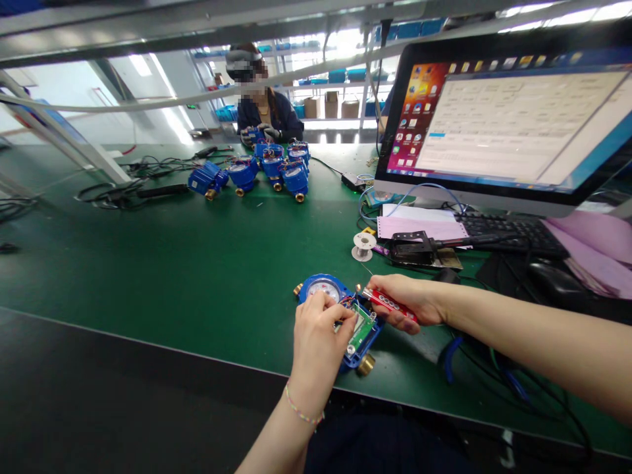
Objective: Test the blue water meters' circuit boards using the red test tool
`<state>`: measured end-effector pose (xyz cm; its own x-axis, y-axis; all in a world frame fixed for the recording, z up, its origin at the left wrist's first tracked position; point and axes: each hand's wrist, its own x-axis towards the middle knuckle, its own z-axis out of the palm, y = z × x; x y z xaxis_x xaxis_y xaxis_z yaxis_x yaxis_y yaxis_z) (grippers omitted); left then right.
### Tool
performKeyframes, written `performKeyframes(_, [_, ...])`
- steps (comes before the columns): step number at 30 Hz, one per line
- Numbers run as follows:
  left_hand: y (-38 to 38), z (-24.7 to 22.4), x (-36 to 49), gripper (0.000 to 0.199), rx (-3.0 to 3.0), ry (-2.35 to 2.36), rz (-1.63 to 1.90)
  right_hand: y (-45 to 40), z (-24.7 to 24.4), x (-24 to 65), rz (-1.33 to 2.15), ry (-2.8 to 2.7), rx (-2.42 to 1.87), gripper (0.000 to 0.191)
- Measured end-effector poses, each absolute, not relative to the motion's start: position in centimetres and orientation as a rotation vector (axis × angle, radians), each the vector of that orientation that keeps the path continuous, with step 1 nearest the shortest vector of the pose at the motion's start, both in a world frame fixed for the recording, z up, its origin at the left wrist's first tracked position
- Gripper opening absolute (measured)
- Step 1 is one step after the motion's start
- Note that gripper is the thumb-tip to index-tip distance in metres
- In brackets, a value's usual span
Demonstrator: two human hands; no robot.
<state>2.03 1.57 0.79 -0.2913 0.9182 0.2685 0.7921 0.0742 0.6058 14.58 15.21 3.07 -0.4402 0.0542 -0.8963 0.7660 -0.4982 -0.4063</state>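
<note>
A blue water meter (323,282) with brass fittings lies at the table's front edge. Its open compartment shows a green circuit board (364,327) and several thin coloured wires (349,301). My left hand (320,336) reaches over the meter, its thumb and fingertips pinched on the wires beside the board; the exact grip is partly hidden. On the right, a red lighter (392,305) is wrapped in my right hand (412,299). The lighter's metal tip points left at the wires, and a small orange glow shows by it.
Several blue meters (271,164) stand farther back, before a co-worker (271,108) holding another one. A solder wire spool (364,246), a black tool holder (409,247), papers, a keyboard (508,230) and a monitor (498,125) occupy the right. Cables (123,191) lie back left.
</note>
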Motion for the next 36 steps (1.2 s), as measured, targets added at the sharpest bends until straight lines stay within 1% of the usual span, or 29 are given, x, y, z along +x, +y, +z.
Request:
performKeyframes(7, [1.37,0.77,1.78,0.009,1.762,2.154,1.043,14.89,3.69,14.39,-1.975,1.209,1.343,0.044])
performKeyframes(20, [1.24,0.81,1.57,0.008,1.743,2.138,1.025,14.83,3.23,14.31,-1.99,1.232,1.337,0.059])
performKeyframes(28, [1.11,0.76,1.58,0.009,1.733,2.137,1.027,14.5,3.67,14.09,-1.964,1.314,1.342,0.057])
performKeyframes(36, [1.17,0.76,1.56,0.009,1.734,2.147,1.043,14.46,3.55,14.04,-1.94,1.36,1.333,0.05])
